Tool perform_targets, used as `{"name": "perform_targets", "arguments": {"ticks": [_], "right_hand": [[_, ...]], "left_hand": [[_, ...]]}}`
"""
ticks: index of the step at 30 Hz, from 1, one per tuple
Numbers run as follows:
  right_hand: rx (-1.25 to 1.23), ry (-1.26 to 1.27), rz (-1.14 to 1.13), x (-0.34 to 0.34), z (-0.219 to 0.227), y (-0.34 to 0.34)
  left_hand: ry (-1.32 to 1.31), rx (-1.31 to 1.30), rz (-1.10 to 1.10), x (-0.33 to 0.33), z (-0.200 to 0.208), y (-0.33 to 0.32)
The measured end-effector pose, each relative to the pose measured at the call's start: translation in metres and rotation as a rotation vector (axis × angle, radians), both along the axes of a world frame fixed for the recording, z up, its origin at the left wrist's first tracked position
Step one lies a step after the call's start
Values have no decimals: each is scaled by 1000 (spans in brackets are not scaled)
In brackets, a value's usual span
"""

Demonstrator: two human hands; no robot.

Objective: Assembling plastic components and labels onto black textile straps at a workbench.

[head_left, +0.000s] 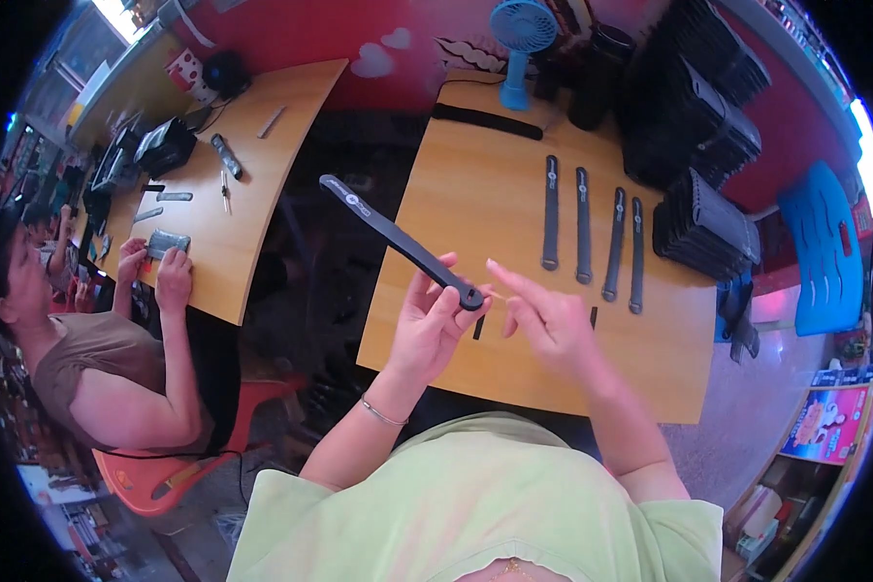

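My left hand (432, 325) is closed on a dark strap (388, 228) near its rounded end, which has a small loop or hole. The strap's long part slants up and away to the left, with a pale print near its far tip. Just right of the rounded end is my right hand (550, 325), its index finger stretched toward the strap and the other fingers partly bent. Nothing shows in that hand. Beyond it, several similar dark straps (583, 223) with ring-like near ends lie side by side on the wooden table (456, 204).
Bundled black straps (705, 228) are stacked at the right edge. At the back are a blue fan (519, 48) and a long black strip (487, 121). A small black piece (594, 317) lies near my right hand. A co-worker (116, 359) sits left at another table (262, 175).
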State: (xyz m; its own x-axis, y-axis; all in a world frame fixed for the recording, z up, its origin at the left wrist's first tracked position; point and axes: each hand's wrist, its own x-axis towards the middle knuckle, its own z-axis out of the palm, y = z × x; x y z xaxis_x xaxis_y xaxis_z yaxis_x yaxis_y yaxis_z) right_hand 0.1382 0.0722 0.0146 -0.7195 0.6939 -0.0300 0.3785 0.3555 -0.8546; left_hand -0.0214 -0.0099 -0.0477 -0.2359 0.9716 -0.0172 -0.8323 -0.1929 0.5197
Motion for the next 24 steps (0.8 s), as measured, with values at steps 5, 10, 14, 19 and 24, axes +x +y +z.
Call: {"name": "perform_targets", "arguments": {"ticks": [5,10,14,19,24], "right_hand": [[199,248,-101,15,-8,-30],[238,241,-172,22,-17,-41],[314,277,-203,27,-17,-45],[365,271,-242,27,-22,-47],[456,196,-263,27,-24,-48]], "left_hand": [[129,61,35,18,3,1],[176,55,72,30,12,-2],[225,80,101,34,15,-3],[293,89,131,37,16,-3],[403,46,167,36,14,-4]]}}
